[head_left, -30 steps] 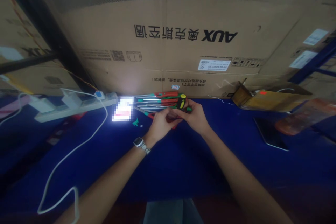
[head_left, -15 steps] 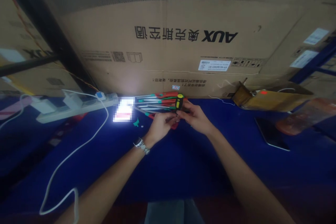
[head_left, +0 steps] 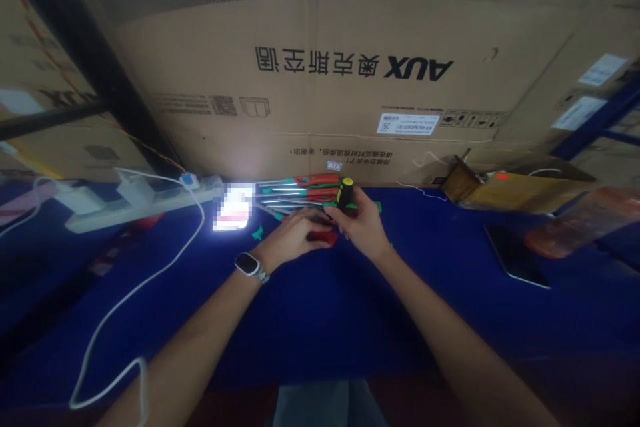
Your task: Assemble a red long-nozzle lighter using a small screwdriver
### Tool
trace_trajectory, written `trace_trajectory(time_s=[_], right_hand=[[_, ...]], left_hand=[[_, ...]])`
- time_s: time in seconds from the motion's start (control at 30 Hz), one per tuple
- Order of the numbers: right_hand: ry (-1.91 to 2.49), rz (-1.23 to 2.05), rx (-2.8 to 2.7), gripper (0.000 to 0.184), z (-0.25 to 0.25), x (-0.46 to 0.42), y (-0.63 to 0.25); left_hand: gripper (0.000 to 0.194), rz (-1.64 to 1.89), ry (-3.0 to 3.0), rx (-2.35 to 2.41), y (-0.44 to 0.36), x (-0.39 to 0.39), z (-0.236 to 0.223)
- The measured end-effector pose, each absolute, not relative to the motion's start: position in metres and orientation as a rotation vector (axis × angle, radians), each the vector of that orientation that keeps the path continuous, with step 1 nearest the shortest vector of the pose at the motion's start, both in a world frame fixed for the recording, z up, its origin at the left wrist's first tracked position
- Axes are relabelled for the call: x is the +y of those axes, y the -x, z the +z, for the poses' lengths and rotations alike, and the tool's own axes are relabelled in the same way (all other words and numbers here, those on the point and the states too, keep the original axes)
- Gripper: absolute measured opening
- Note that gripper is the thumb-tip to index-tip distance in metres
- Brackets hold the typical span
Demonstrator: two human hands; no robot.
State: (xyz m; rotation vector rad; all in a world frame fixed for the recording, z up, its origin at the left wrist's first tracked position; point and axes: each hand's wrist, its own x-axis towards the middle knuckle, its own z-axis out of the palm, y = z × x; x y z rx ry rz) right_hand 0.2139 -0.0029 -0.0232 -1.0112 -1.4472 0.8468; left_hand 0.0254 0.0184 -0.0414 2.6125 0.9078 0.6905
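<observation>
My right hand is closed around a short yellow-and-black screwdriver, its handle end pointing up. Just left of it, my left hand is closed over a long-nosed lighter with a red handle; the fingers hide much of its body. The screwdriver's tip is hidden between my hands. Behind them, several more long-nosed lighters, red and green with metal tubes, lie side by side against the carton. A small green plastic piece rests left of my left hand.
A large cardboard carton stands along the back of the blue tabletop. On the left are a lit screen, a white power strip and a looping white cable. A dark phone, a plastic jar and an open box sit right.
My left hand has turned palm-down and shifted slightly left over the red handle. The right hand has tightened around the screwdriver, which has moved slightly right.
</observation>
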Motion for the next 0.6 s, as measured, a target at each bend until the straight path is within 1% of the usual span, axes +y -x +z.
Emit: trace_trajectory(time_s=[0.1,0.27,0.4,0.5,0.6], right_hand=[[1.031,0.985,-1.427,0.040,-0.022,-0.004,-0.211],[0.968,1.138,-1.431,0.046,-0.013,-0.009,-0.217],[0.873,1.256,-1.521,0.043,-0.006,-0.011,-0.229],[0.877,1.250,-1.550,0.041,-0.008,-0.007,-0.235],[0.932,1.172,-1.510,0.038,-0.012,-0.004,-0.229]], left_hand=[[0.030,0.699,-2.625,0.868,-0.028,0.018,-0.040],[0.025,0.715,-2.586,0.825,-0.027,0.017,-0.041],[0.024,0.725,-2.567,0.850,-0.027,0.017,-0.043],[0.024,0.735,-2.563,0.852,-0.027,0.016,-0.044],[0.026,0.736,-2.568,0.847,-0.028,0.015,-0.043]])
